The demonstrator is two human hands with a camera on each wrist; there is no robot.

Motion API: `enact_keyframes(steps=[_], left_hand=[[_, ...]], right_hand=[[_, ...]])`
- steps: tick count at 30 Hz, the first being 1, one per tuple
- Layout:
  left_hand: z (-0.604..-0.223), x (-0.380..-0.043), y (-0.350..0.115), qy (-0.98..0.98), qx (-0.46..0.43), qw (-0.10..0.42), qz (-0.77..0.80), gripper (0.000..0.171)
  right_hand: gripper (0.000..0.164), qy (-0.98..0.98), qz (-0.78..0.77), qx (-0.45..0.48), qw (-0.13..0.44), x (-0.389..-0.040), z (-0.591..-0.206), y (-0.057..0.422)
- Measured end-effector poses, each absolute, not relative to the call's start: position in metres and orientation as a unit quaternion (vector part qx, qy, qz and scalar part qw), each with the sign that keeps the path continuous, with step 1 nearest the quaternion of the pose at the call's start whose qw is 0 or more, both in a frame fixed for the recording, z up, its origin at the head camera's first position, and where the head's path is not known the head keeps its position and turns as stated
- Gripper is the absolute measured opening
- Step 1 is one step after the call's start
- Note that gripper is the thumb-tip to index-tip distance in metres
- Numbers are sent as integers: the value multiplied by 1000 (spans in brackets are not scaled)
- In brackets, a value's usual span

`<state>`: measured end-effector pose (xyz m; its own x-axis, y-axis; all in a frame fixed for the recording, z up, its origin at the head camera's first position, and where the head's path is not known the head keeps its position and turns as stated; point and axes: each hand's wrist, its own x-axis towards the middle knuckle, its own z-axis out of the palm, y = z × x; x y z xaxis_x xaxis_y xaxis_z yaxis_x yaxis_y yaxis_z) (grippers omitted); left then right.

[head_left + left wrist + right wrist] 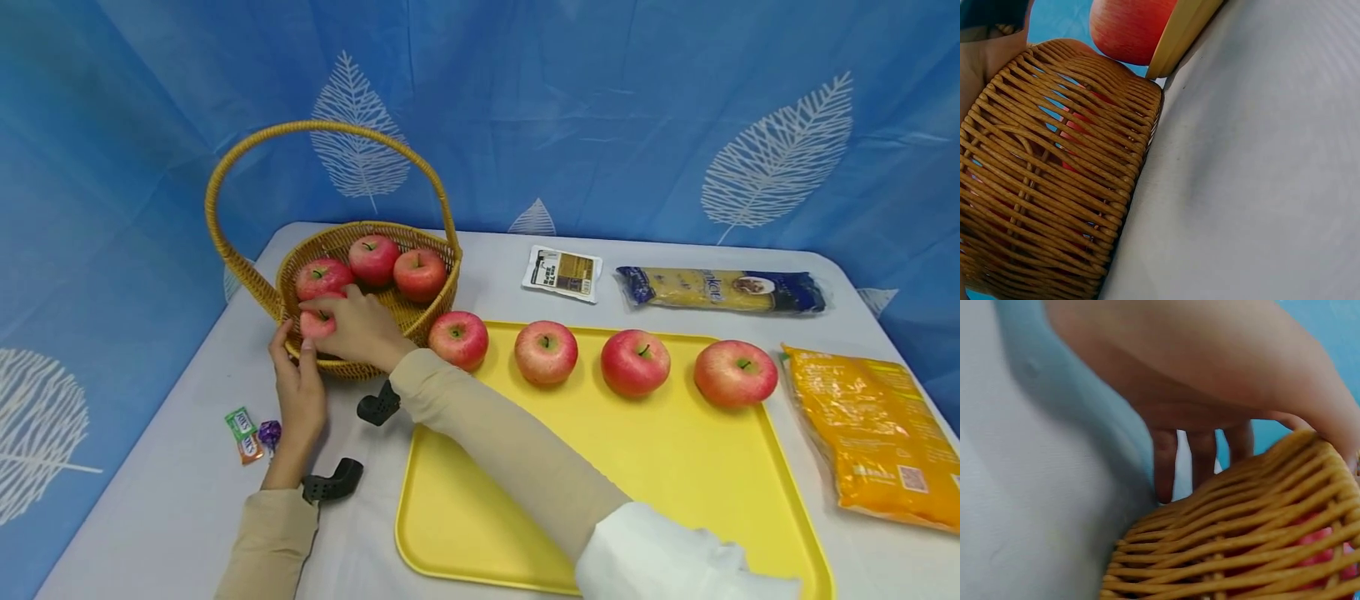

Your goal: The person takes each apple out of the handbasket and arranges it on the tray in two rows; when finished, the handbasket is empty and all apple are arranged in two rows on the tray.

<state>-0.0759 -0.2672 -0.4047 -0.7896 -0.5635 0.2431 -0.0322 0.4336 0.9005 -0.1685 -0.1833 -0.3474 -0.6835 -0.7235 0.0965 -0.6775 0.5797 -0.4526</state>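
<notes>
Brown woven wicker basket (1054,169): cut off by left wrist view's left edge.
Round red apple (318,323), at basket's near left rim: partly hidden by bare right hand (363,329).
Yellow rectangular plastic tray (480,533): partly hidden by beige-and-white right sleeve (510,450); near right corner cut off.
Orange plastic packet (892,417), right edge of white cloth-covered table (172,517): one side cut off, small lettering illegible.

Looks like you've got a staged tabletop setup: leafy blue curtain (525,125) behind your white table (165,517), actual room unclear.

Partial "nke" on blue-yellow pkg (720,290), QR code (912,478) on orange bag (877,425), rest illeg.
</notes>
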Motion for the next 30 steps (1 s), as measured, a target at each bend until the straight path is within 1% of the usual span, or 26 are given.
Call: enact_keyframes(steps=[2,6,8,10,16,23,27,30], left_hand=[[-404,-76,-268,-805,185,266,-497,49],[-399,-75,-264,-803,180,261,-505,48],[-395,-74,-261,-800,178,261,-510,48],[-396,-74,-261,-800,178,265,-508,48],[-405,-76,-267,-805,177,277,-493,49],[-406,-75,-268,-807,183,274,-490,50],[-401,-73,-266,-803,181,272,-498,48],[-389,-71,-258,-798,177,270,-509,47]], right_hand=[[52,890,-242,-387,18,-167,-347,-182],[54,892,-273,-361,-23,-165,-348,-179],[55,891,-290,-347,-38,-163,-348,-176],[56,889,-313,-331,-41,-162,-348,-173],[63,872,-389,-298,-19,-160,-345,-166],[63,828,-473,-302,3,-158,-345,-153],[61,798,-519,-307,18,-153,-345,-142],[59,780,-543,-311,30,-148,-345,-131]])
